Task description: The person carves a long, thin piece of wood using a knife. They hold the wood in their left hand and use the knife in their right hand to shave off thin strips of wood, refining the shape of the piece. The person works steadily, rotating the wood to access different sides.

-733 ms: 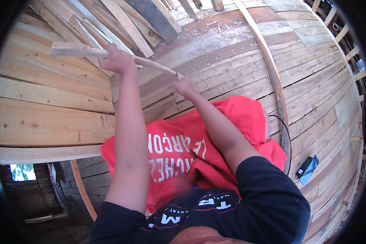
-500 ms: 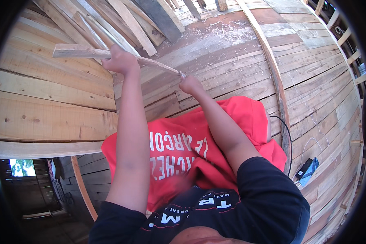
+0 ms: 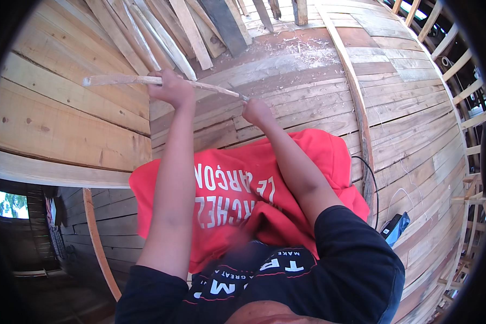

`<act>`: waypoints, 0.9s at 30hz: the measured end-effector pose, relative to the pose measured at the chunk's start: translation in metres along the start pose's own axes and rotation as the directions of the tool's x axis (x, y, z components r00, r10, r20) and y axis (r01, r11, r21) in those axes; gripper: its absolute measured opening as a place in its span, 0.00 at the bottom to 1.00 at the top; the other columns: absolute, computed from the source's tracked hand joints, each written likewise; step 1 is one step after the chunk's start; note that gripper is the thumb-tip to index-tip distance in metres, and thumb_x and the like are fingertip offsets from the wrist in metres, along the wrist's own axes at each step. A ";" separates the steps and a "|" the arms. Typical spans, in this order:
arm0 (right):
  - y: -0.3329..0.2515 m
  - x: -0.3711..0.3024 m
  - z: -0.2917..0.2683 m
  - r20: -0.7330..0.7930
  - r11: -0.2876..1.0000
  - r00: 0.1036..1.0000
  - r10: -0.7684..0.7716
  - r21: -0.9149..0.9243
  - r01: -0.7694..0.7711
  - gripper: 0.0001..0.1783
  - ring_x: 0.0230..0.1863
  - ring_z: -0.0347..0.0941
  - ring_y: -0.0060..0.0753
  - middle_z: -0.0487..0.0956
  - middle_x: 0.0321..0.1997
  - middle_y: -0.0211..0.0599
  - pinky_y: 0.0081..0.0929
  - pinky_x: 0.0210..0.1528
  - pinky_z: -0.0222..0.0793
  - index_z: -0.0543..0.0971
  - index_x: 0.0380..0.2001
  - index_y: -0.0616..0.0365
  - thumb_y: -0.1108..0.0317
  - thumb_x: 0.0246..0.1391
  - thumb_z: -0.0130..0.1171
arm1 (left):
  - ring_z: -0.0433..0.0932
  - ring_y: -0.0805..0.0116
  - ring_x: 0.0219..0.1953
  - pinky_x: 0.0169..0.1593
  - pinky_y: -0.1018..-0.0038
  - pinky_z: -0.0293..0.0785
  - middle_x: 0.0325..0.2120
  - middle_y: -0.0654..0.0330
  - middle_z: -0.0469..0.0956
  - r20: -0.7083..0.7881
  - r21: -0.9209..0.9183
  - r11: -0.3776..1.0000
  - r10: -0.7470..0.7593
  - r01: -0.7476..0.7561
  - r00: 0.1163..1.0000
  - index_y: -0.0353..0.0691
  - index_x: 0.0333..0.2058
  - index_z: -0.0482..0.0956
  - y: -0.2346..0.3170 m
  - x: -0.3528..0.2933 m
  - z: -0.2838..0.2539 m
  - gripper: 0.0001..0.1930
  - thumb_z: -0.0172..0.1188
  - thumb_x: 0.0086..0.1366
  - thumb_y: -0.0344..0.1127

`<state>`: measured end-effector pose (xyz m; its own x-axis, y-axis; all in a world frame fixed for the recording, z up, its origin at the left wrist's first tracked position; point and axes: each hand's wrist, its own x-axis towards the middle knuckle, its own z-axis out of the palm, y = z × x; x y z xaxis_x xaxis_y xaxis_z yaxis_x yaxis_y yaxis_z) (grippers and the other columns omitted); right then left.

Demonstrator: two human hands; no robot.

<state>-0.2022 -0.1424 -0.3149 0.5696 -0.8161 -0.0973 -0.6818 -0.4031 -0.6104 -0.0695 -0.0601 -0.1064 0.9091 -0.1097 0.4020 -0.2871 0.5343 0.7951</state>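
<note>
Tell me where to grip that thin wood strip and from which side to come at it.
Grip the strip near its middle, coming from above, probably as the left hand does. It is long, thin and tapers to a point by the right hand, so the thicker left part likely gives a firmer hold than the tip.

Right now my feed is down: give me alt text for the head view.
Both bare hands grip a thin wooden strip: the left hand near its middle, the right hand at its tapered end. Below the arms lies a red garment on curved wooden planking, loose boards stacked beyond.
</note>
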 end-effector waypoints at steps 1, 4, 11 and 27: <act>-0.012 -0.006 -0.001 0.090 0.986 0.996 0.024 0.163 -0.038 0.22 0.42 0.79 0.57 0.83 0.36 0.51 0.48 0.43 0.75 0.81 0.37 0.63 0.56 0.64 0.46 | 0.64 0.72 0.18 0.21 0.74 0.63 0.19 0.61 0.64 -0.010 -0.019 1.000 -0.006 0.005 1.000 0.39 0.26 0.60 0.000 0.000 -0.010 0.07 0.49 0.53 0.23; -0.020 -0.020 0.003 0.229 0.952 0.972 0.044 0.285 -0.110 0.22 0.43 0.79 0.59 0.82 0.38 0.55 0.49 0.46 0.74 0.81 0.39 0.65 0.56 0.64 0.44 | 0.64 0.72 0.17 0.22 0.74 0.63 0.17 0.61 0.64 -0.001 -0.093 0.995 0.019 -0.019 1.000 0.40 0.25 0.59 0.006 0.001 -0.032 0.08 0.50 0.53 0.22; 0.031 -0.003 0.003 0.075 0.993 0.991 0.112 -0.055 -0.108 0.22 0.50 0.75 0.61 0.79 0.44 0.63 0.51 0.52 0.69 0.77 0.45 0.65 0.56 0.64 0.45 | 0.64 0.72 0.18 0.23 0.73 0.64 0.16 0.60 0.63 0.047 -0.261 0.965 -0.011 0.023 0.999 0.42 0.26 0.58 -0.012 0.002 -0.074 0.11 0.51 0.53 0.21; 0.102 -0.053 -0.060 0.303 0.908 0.869 -0.392 -0.023 0.418 0.28 0.41 0.75 0.55 0.75 0.41 0.49 0.43 0.44 0.71 0.71 0.59 0.50 0.75 0.52 0.58 | 0.62 0.71 0.19 0.26 0.73 0.65 0.18 0.63 0.61 -0.354 -0.312 0.939 -0.253 0.141 0.901 0.40 0.23 0.60 -0.016 0.037 -0.125 0.09 0.50 0.47 0.21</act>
<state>-0.3295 -0.1652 -0.3243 0.9011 -0.4254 -0.0837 -0.3918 -0.7165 -0.5771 0.0068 0.0319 -0.1608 0.9981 0.0624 0.0004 -0.0470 0.7482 0.6618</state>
